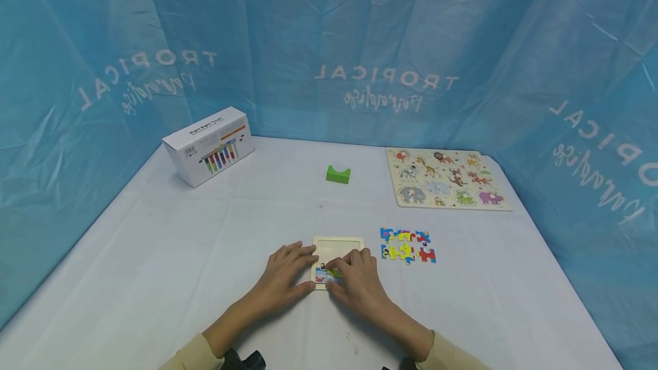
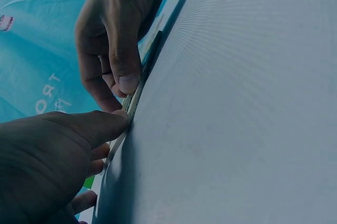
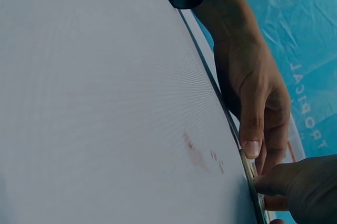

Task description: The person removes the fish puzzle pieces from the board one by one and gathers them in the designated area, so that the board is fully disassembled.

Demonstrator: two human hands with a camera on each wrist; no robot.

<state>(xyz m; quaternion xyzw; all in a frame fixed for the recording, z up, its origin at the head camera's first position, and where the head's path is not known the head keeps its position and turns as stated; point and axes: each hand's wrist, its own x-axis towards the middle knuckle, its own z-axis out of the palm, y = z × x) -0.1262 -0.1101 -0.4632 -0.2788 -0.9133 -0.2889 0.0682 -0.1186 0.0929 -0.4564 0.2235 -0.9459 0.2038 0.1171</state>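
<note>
A small wooden puzzle tray [image 1: 339, 239] lies on the table before me, its far part bare and its near part filled with picture pieces [image 1: 321, 276]. My left hand [image 1: 283, 273] rests against the tray's left edge, fingertips on the rim and thumb by the near corner. Over the near right of the tray, my right hand [image 1: 360, 281] pinches a partly yellow puzzle piece with bent forefinger and thumb; the fingers hide much of it. The left wrist view has the right thumb [image 2: 126, 71] low over the tray. Loose jigsaw pieces [image 1: 406, 253] lie to the right.
An animal peg board [image 1: 437, 187] lies at the back right. A green block with a curved notch [image 1: 338, 175] stands behind the tray, and a white printed box [image 1: 211, 147] at the back left. Blue printed curtains [image 1: 288, 90] hang round the white table [image 1: 154, 256].
</note>
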